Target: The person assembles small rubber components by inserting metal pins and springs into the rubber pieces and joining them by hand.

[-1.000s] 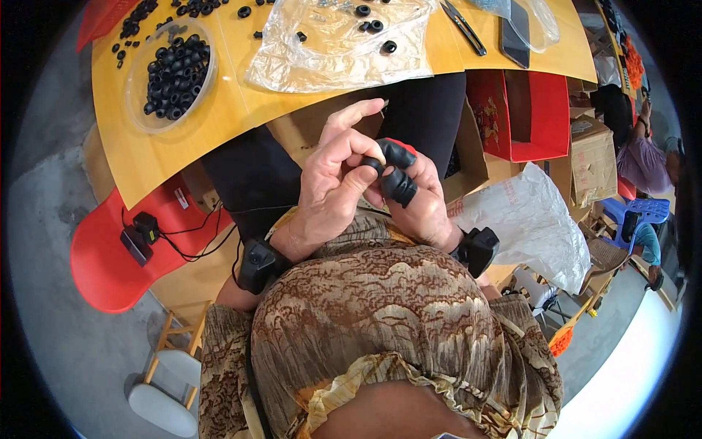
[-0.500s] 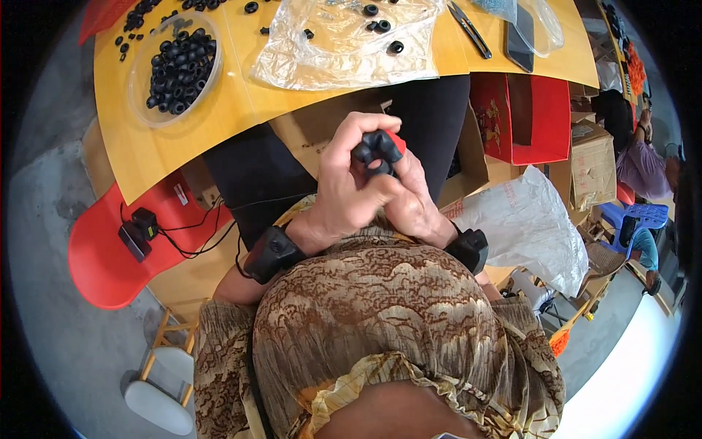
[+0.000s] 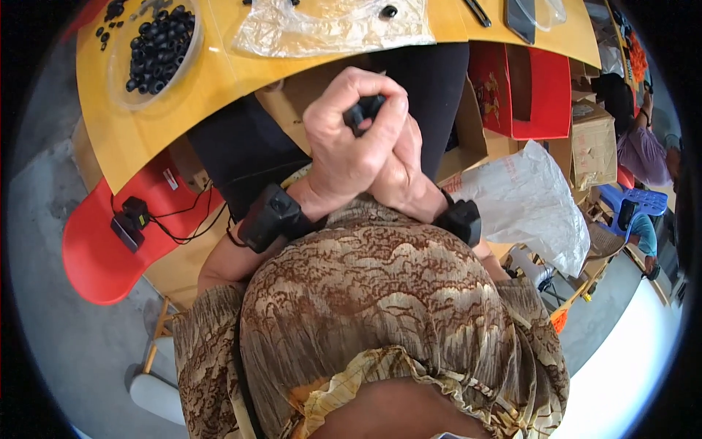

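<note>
In front of my chest, my left hand (image 3: 347, 143) is closed with bent fingers around a black rubbery piece (image 3: 363, 110). Only a small part of that piece shows between thumb and fingers. Pressed against it from the right, my right hand (image 3: 406, 164) is also closed, its fingers mostly hidden behind the left. Both hands are above my lap, just short of the table's near edge. Black strapped devices sit on my left wrist (image 3: 272, 217) and right wrist (image 3: 461, 219).
On the yellow table (image 3: 219, 88) stands a clear tub (image 3: 117, 95) of small black parts (image 3: 157, 51). Clear plastic sheeting (image 3: 322, 36) carries a black ring (image 3: 388, 12). A phone (image 3: 520, 22) lies farther right. Below are a red box (image 3: 545, 95), white bag (image 3: 537, 212) and red chair (image 3: 99, 256).
Both hands have moved up toward the table edge. My left fingers and thumb have closed farther over the black piece, hiding most of it and its red patch. The view has shifted slightly.
</note>
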